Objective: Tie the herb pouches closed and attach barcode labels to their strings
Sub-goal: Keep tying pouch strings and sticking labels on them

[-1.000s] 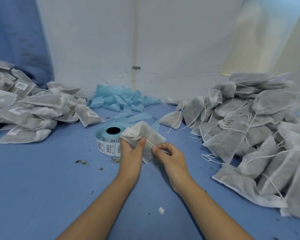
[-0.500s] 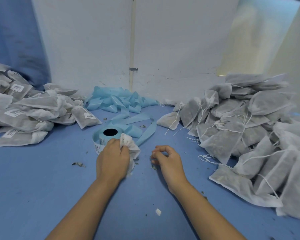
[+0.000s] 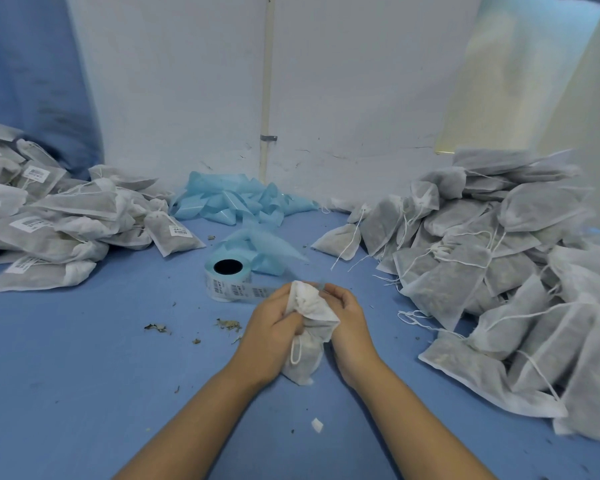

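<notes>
Head view: bare blue table (image 3: pixel 84 393) lies open near the person, hemmed by labelled pouches (image 3: pixel 49 220) left and an unlabelled pile (image 3: pixel 499 271) right. Left hand (image 3: pixel 271 337) grips the herb pouch (image 3: pixel 309 341) upright at centre; right hand (image 3: pixel 347 317) pinches its gathered top, before the label roll (image 3: pixel 227 277).

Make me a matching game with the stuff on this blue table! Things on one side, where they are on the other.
Things:
1. labelled pouches
2. unlabelled pouches
3. barcode label roll
4. pouch being tied

Places:
A. between both hands
B. piled at the left
C. middle of the table, just beyond the hands
D. piled at the right

Pairs: 1-B, 2-D, 3-C, 4-A. The left hand and right hand both hold that pouch.
</notes>
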Demonstrator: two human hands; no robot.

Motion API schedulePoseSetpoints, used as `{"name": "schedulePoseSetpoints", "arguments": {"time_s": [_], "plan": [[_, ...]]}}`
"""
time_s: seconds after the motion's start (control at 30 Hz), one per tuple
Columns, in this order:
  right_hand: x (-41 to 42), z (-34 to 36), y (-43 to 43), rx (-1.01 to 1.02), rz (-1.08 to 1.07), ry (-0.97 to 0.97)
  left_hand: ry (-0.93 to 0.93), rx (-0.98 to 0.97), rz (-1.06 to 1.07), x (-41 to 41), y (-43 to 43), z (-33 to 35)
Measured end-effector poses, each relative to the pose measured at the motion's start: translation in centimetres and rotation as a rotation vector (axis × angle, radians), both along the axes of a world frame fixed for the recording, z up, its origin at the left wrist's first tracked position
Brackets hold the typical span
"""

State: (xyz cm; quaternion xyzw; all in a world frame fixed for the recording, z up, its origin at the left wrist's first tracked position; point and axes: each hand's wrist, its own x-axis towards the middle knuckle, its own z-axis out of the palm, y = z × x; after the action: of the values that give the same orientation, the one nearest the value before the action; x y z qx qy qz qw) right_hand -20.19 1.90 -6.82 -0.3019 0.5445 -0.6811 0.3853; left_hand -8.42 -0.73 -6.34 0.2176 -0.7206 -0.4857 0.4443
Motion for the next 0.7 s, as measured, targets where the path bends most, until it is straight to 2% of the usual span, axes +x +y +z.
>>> {"name": "schedulePoseSetpoints", "arguments": {"time_s": [0.13, 0.3, 0.37, 0.43, 0.5, 0.57, 0.63, 0.7], "plan": [[-0.7, 0.2, 0.1, -0.016, 0.003, -0.212, -0.020, -0.010, -0.007, -0.4, 0.4, -0.1], [-1.0, 0.3, 0.1, -0.144, -0.087, -0.440, -0.018, -0.019, 0.206, 0.4, -0.6, -0.2], [-1.0, 0.5, 0.1, -0.173, -0.119, -0.471, -0.004, 0.004, 0.210, 0.6, -0.9, -0.1], [-0.7, 0.4, 0.1, -0.118, -0.177, -0.298, 0.011, 0.032, 0.179, 0.5, -0.8, 0.0], [-0.3, 0.1, 0.3, -0.015, -0.312, 0.078, 0.044, 0.071, 0.151, 0.4, -0.8, 0.1], [-0.2, -0.1, 0.6, -0.044, -0.384, 0.370, 0.066, 0.114, 0.127, 0.5, -0.9, 0.2], [-0.2, -0.1, 1.0, -0.115, -0.312, 0.520, 0.069, 0.148, 0.104, 0.5, -0.9, 0.1], [-0.2, -0.2, 1.1, -0.113, -0.190, 0.570, 0.066, 0.165, 0.080, 0.5, -0.8, 0.1]]}}
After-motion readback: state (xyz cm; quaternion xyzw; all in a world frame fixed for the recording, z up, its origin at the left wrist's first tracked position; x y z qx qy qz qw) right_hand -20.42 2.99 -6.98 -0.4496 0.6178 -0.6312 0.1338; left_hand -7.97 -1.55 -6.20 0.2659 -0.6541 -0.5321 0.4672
